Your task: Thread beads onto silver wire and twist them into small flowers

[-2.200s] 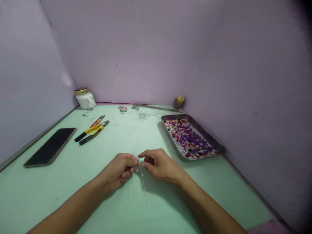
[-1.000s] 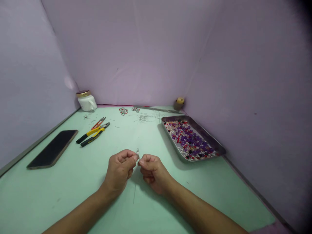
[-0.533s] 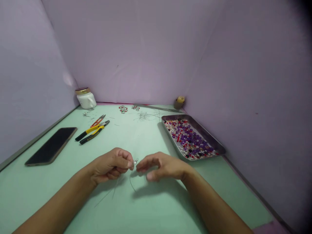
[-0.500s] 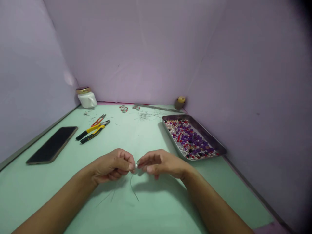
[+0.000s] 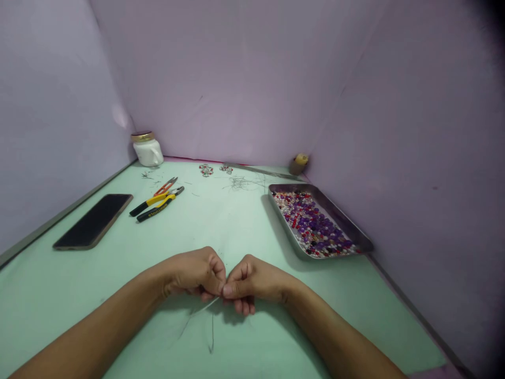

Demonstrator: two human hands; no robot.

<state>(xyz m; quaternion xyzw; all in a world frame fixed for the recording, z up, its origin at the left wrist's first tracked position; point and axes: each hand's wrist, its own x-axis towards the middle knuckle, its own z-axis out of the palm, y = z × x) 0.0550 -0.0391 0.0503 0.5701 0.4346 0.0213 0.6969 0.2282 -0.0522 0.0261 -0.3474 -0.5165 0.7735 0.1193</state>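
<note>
My left hand [image 5: 200, 271] is closed in a pinch, thumb against the curled forefinger. Directly against its fingertips, my right hand [image 5: 256, 282] pinches too, with its other fingers curled below. A thin wire [image 5: 205, 307] comes out from under the meeting fingertips and trails down to the left. Another strand hangs lower, close to the green tabletop. Fingers hide whatever else lies between the two pinches, and no bead shows there.
A metal tray [image 5: 284, 233] of mixed beads stands on the right. To the left lie a phone [image 5: 93, 221], yellow-black pliers [image 5: 158, 204] and red snips [image 5: 165, 186]. Behind are a white jar [image 5: 148, 152], beaded pieces [image 5: 205, 170], loose wires [image 5: 240, 182] and a small yellow-topped object [image 5: 300, 163].
My right hand's loose fingers have closed into a pinch against my left fingertips. The white bead seen between the hands is now hidden. Both hands appear lower, and the camera view has shifted.
</note>
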